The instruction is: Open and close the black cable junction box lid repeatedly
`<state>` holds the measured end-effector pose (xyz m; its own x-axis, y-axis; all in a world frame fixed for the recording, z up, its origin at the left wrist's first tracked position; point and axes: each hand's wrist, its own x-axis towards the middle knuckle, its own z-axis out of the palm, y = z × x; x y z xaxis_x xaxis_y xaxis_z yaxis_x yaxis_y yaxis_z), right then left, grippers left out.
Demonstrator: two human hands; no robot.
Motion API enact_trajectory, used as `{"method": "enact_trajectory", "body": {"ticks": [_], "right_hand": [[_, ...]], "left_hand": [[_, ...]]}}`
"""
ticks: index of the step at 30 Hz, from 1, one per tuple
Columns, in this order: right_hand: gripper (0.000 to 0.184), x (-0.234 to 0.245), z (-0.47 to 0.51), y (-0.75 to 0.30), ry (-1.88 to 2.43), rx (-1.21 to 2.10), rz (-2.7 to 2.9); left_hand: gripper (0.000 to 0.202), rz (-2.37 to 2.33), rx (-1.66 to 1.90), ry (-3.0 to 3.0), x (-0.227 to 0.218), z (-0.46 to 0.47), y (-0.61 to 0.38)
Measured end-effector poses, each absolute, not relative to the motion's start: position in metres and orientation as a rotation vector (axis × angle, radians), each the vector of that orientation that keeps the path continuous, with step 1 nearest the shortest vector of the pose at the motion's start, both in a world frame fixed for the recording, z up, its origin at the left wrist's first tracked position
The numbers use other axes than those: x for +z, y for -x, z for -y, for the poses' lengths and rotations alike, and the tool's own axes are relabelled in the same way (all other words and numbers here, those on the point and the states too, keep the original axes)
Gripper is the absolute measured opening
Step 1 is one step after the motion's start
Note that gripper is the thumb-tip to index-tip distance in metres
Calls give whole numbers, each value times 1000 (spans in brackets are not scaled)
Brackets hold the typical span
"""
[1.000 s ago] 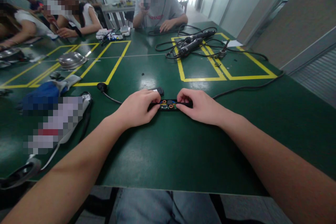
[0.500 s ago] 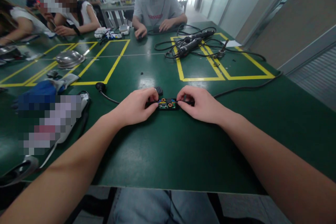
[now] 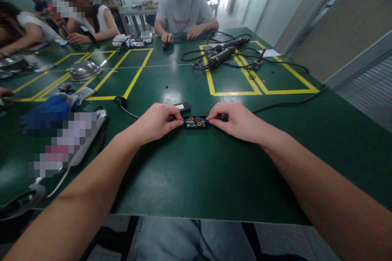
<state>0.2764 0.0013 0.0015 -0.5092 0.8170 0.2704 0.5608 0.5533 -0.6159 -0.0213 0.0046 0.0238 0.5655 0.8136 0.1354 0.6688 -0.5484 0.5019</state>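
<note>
In front of me on the green table [image 3: 196,179] lies a small open black case [image 3: 196,127], its circuit board with copper-coloured coils and thin wires facing up. My left hand [image 3: 161,120] is closed in a pinch on the cable at the case's left end. At the right end my right hand [image 3: 234,120] pinches the other cable [image 3: 290,102], which runs off to the right. A round black plug [image 3: 120,101] on a short cord lies left of my left hand. Just behind the case rests a ribbed black cover [image 3: 183,107] with a white label.
Left of my arm lie a blue glove [image 3: 49,108] and a pixelated, pale elongated object [image 3: 69,142]. Farther back are a metal bowl [image 3: 85,70] and, inside yellow tape, black corded tools [image 3: 222,56]. A co-worker [image 3: 183,12] sits opposite; others sit at left.
My left hand has shifted slightly left, and more of the black cover with its label shows. The right hand stays at the case's right end. A co-worker's hand appears at the left edge.
</note>
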Motion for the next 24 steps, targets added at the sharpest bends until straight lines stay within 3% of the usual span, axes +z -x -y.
{"method": "enact_trajectory", "body": {"ticks": [10,15,20,24], "right_hand": [[11,0,1,-275,1131,559,2250],[12,-3,2,-273,1119,591,2199],[10,-3,4,-270,1125,637,2172],[7,-2,5,-268,1149,661,2161]], "left_hand": [[19,-1086,638,-2695,21,-3,22],[24,-1322,764,-2610,13,-7,19],[37,-1478,655,-2425,8,-11,18],[34,-1474,659,-2430,10,-8,17]]}}
